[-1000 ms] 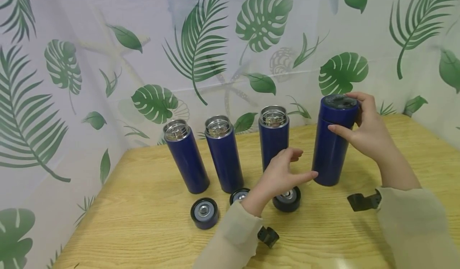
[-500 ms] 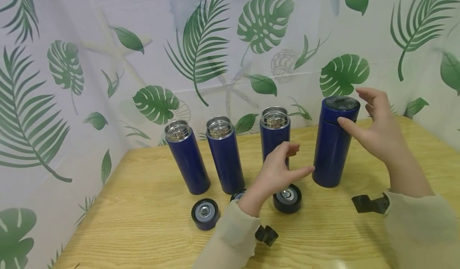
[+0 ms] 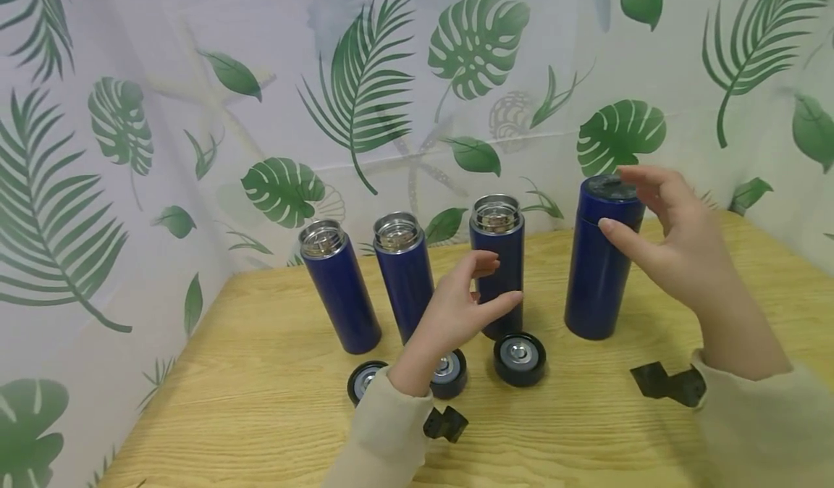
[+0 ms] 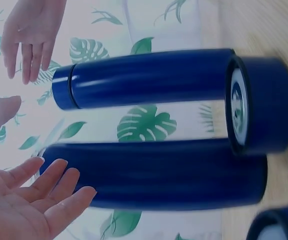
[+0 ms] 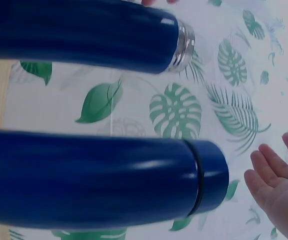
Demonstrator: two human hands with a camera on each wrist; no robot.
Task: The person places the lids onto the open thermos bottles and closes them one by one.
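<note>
At the right stands a dark blue thermos flask point(image 3: 596, 285) with its lid on. My right hand point(image 3: 691, 249) is beside that lid, fingers spread and loosely bent; in the right wrist view a gap shows between the fingers and the lid point(image 5: 211, 175). An uncapped blue flask point(image 3: 511, 256) with a steel neck stands left of it. In front of this flask hovers my left hand point(image 3: 452, 307), thumb and fingers apart, holding nothing. In the left wrist view, its relaxed fingers point(image 4: 66, 212) overlap the flask's body. One upturned lid point(image 3: 519, 355) lies before that flask.
Two more uncapped flasks point(image 3: 345, 307) point(image 3: 399, 278) stand to the left. Their upturned lids point(image 3: 456, 379) point(image 3: 360, 385) lie in front, partly hidden by my left arm. The wooden table point(image 3: 247, 386) meets a leaf-patterned cloth point(image 3: 260, 111) behind. Black straps point(image 3: 667, 384) hang at my wrists.
My right hand has left the capped flask's lid, drawn back to the right, then come closer to it again. My left hand has moved left, uncovering the lid before the third flask.
</note>
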